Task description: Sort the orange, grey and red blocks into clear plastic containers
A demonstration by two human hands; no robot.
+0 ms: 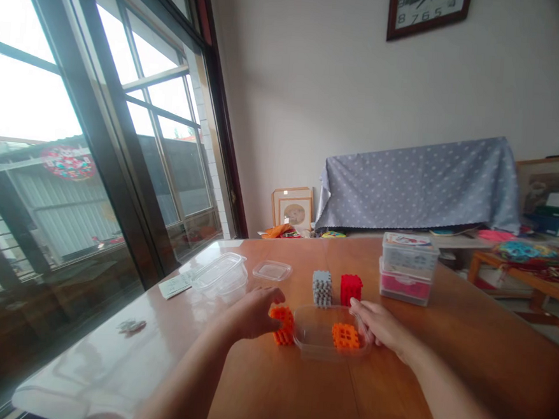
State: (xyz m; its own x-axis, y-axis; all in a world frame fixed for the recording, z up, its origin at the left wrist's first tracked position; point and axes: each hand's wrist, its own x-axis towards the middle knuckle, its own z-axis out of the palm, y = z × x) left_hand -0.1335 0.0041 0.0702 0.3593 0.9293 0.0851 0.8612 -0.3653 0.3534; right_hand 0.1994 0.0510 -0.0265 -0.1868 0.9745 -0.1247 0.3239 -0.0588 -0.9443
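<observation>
A clear plastic container sits on the table in front of me, with a flat orange lattice-like piece lying in its right part. My right hand grips the container's right rim, thumb above and fingers along the outside wall. Just left of the container stands a stack of orange interlocking pieces. My left hand is beside this stack, thumb and fingers apart and curved round its upper left; whether they touch it is hard to tell. Behind the container stand a grey stack and a red stack of similar pieces.
Two stacked lidded boxes stand at the right back. Clear plastic tubs, a clear lid and a booklet lie at the left back. A small clear packet is on the table near the window.
</observation>
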